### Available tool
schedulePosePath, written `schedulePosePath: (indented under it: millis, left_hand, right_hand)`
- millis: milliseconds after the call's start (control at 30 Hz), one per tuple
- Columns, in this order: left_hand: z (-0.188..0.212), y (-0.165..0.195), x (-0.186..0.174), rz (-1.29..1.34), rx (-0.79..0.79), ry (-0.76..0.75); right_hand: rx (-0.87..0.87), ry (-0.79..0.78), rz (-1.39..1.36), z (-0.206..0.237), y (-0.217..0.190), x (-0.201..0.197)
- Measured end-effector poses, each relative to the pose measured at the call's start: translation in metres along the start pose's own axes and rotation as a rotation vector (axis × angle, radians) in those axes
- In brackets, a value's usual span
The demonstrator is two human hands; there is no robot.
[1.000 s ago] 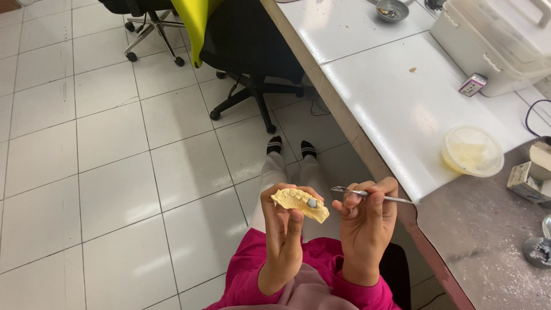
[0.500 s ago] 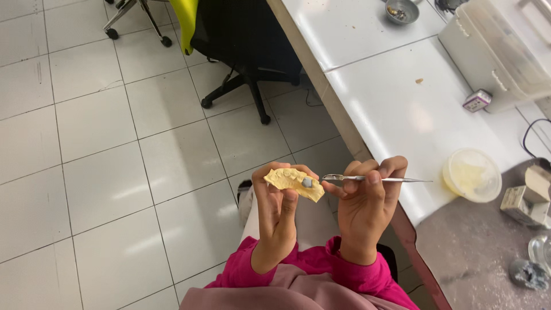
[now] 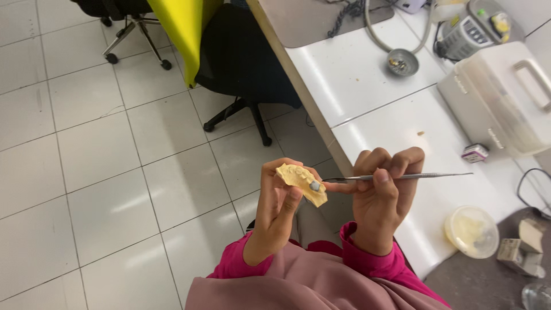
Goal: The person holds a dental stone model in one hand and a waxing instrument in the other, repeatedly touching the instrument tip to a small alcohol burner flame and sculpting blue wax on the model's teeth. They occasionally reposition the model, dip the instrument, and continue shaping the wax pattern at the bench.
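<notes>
My left hand (image 3: pixel 276 208) holds a pale yellow dental cast (image 3: pixel 301 182) up over my lap, fingers wrapped around its edge. A small grey blob (image 3: pixel 315 186) sits on the cast's right end. My right hand (image 3: pixel 383 195) grips a thin metal hand instrument (image 3: pixel 402 176) like a pen. The tool lies level, its tip touching the grey blob. Both hands hover left of the white workbench (image 3: pixel 367 80), above the tiled floor. Pink sleeves cover both wrists.
On the bench stand a translucent lidded box (image 3: pixel 505 97), a small round yellowish tub (image 3: pixel 472 231), a metal dish (image 3: pixel 402 61), a small pink and white block (image 3: pixel 475 152) and a device with cables (image 3: pixel 476 28). A black chair (image 3: pixel 241 63) with a yellow cloth (image 3: pixel 186 31) stands behind.
The view has tilted up and the hands now sit higher and further right in it. The cast and the instrument stay held together, with the tip on the grey blob.
</notes>
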State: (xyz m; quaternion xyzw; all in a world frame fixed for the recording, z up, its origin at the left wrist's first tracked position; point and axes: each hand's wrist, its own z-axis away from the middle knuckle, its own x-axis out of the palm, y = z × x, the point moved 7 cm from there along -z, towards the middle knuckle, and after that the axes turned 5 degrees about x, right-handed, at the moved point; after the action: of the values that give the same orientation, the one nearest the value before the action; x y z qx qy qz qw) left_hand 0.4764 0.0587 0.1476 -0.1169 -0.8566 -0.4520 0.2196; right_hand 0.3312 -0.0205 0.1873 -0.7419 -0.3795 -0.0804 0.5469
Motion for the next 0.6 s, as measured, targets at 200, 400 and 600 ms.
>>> schedulePosePath:
  millis: [200,400,600]
  left_hand:
    - [-0.061,0.067,0.008,-0.028,-0.055,0.011]
    - [-0.12,0.151,0.032,-0.027,-0.114,0.018]
    - [-0.163,0.196,0.041,0.037,-0.123,-0.057]
  right_hand:
    - [0.077,-0.057,-0.039,-0.062,-0.042,0.07]
    - [0.07,-0.084,0.02,-0.112,-0.104,0.147]
    - [-0.002,-0.096,0.075,-0.143,-0.138,0.187]
